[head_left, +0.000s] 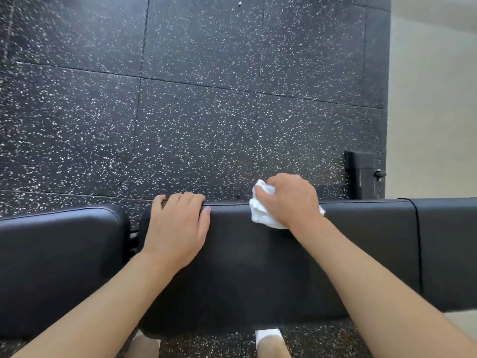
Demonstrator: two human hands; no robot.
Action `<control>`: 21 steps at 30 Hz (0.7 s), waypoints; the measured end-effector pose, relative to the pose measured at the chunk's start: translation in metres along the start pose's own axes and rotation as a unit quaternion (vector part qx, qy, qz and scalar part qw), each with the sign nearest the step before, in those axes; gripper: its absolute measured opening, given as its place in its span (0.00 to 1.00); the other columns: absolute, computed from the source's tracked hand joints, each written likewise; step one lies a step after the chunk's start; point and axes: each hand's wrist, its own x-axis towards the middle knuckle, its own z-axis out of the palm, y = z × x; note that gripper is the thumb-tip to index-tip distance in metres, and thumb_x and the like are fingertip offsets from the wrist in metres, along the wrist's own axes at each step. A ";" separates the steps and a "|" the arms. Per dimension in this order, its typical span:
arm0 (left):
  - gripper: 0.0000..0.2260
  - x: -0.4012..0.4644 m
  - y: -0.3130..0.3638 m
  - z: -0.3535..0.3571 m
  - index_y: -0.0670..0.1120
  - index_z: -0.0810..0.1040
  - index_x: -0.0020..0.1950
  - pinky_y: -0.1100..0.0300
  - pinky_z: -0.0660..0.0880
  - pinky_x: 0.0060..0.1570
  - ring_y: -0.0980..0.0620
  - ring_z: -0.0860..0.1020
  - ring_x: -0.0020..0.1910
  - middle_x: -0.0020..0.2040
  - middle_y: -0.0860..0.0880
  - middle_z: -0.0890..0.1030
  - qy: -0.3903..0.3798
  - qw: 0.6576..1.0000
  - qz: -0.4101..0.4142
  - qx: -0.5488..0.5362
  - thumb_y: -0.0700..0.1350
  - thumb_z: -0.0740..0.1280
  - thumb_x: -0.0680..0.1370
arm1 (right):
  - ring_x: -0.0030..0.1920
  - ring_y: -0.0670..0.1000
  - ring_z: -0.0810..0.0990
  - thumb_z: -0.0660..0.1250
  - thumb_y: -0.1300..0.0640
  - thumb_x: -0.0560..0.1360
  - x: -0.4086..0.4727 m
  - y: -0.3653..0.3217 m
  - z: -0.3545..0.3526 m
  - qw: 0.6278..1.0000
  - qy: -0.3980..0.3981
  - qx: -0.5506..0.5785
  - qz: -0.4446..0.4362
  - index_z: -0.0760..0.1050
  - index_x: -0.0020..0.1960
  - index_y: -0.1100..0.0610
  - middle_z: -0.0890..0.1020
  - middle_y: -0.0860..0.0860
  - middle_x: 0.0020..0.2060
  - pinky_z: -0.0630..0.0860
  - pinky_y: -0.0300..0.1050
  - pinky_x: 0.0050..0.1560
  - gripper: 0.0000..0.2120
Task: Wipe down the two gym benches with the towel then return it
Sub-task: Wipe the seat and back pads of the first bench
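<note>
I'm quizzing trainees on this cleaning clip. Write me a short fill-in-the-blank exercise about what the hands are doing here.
1. The white towel is bunched in the ____ hand.
2. The left hand rests on the bench pad with its fingers curled over the ____ edge.
3. The colour of the bench pad is ____.
4. The floor beyond the bench is dark with ____ speckles.

Missing words: right; far; black; white

A: What covers the ground?
B: Black rubber floor tiles (196, 120) flecked white, seams crossing.
A: And far right?
B: A pale wall (433, 99); 1 black metal post (361, 174) beside it.
</note>
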 end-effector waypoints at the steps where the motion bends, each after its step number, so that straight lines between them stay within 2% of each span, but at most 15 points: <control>1: 0.23 0.005 0.018 0.002 0.48 0.80 0.61 0.45 0.67 0.65 0.45 0.80 0.56 0.55 0.51 0.83 -0.005 1.000 0.003 0.011 0.55 0.48 0.84 | 0.39 0.54 0.76 0.60 0.39 0.78 -0.002 0.035 -0.011 1.000 0.009 -0.006 0.023 0.73 0.33 0.54 0.77 0.47 0.34 0.65 0.46 0.37 0.22; 4: 0.26 0.020 0.073 0.010 0.49 0.80 0.59 0.47 0.67 0.64 0.46 0.80 0.56 0.54 0.52 0.83 -0.022 0.999 0.021 0.021 0.56 0.44 0.83 | 0.40 0.56 0.78 0.60 0.40 0.78 -0.007 0.135 -0.050 0.993 0.030 -0.032 0.106 0.75 0.33 0.55 0.77 0.47 0.33 0.68 0.47 0.38 0.23; 7: 0.27 0.034 0.122 0.018 0.50 0.79 0.60 0.48 0.69 0.62 0.47 0.80 0.55 0.54 0.52 0.83 -0.040 0.999 0.031 0.021 0.56 0.41 0.83 | 0.44 0.58 0.80 0.60 0.42 0.79 -0.008 0.190 -0.070 0.987 0.040 -0.047 0.149 0.76 0.35 0.55 0.79 0.49 0.36 0.67 0.46 0.38 0.21; 10: 0.21 0.044 0.155 0.021 0.52 0.77 0.59 0.49 0.69 0.61 0.47 0.79 0.56 0.54 0.53 0.82 -0.062 0.997 0.031 0.024 0.53 0.45 0.86 | 0.49 0.58 0.81 0.60 0.46 0.81 -0.006 0.179 -0.063 0.989 0.034 -0.070 0.122 0.76 0.39 0.54 0.80 0.51 0.41 0.65 0.45 0.38 0.17; 13: 0.16 0.048 0.168 0.018 0.51 0.77 0.58 0.48 0.71 0.60 0.46 0.79 0.56 0.54 0.53 0.81 -0.079 0.997 0.015 0.023 0.51 0.50 0.86 | 0.47 0.57 0.81 0.60 0.45 0.79 -0.009 0.123 -0.042 0.999 0.038 0.002 0.039 0.79 0.42 0.53 0.81 0.51 0.43 0.69 0.48 0.42 0.15; 16: 0.13 0.050 0.172 0.015 0.49 0.76 0.51 0.44 0.74 0.53 0.43 0.79 0.50 0.47 0.51 0.80 -0.108 0.994 0.010 0.031 0.46 0.53 0.85 | 0.46 0.57 0.81 0.61 0.46 0.80 -0.013 0.085 -0.027 0.997 0.050 0.055 -0.033 0.82 0.45 0.54 0.82 0.51 0.43 0.66 0.47 0.40 0.15; 18: 0.14 0.051 0.180 0.012 0.48 0.76 0.49 0.44 0.75 0.49 0.42 0.79 0.47 0.44 0.51 0.79 -0.108 0.994 0.024 0.025 0.47 0.52 0.85 | 0.45 0.56 0.80 0.62 0.45 0.80 -0.012 0.098 -0.026 0.995 0.066 0.071 -0.039 0.81 0.45 0.54 0.81 0.51 0.42 0.64 0.47 0.39 0.16; 21: 0.16 0.051 0.203 0.013 0.48 0.78 0.60 0.45 0.76 0.53 0.42 0.80 0.55 0.53 0.50 0.83 -0.087 0.994 0.064 0.020 0.53 0.54 0.86 | 0.45 0.55 0.80 0.62 0.43 0.80 -0.016 0.150 -0.031 0.991 0.119 0.050 -0.021 0.80 0.43 0.53 0.81 0.50 0.42 0.63 0.47 0.39 0.17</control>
